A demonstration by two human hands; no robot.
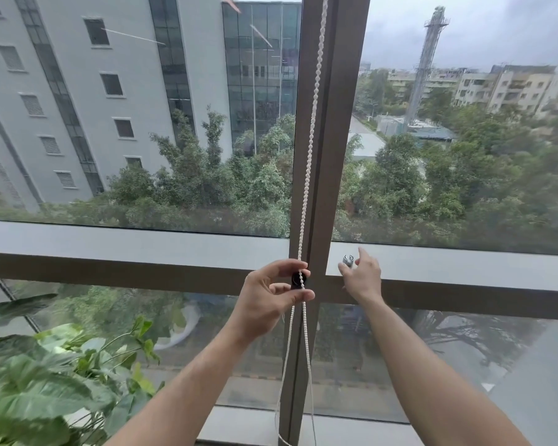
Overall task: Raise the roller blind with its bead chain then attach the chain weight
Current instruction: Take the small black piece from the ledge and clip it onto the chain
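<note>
While both arms reach out toward the window, here's how the head view looks:

left hand (273,289): raised in front of the vertical mullion (327,123), thumb and fingers curled round a small black piece (297,280) and pinching it onto the bead chain (313,123).
right hand (363,273): out past the mullion at the sill ledge (464,265), fingers loosely spread, fingertips right at a small grey clip (347,259) lying there; can't tell if it's actually gripped.
bead chain: white, hangs straight down the mullion from the top edge, splits into two strands under the left hand and runs to the floor.
edges: horizontal frame bar (110,263) crosses just behind both hands.
room: leafy plant (62,381) sits low on the left, well apart from the hands; glass on both sides.
</note>
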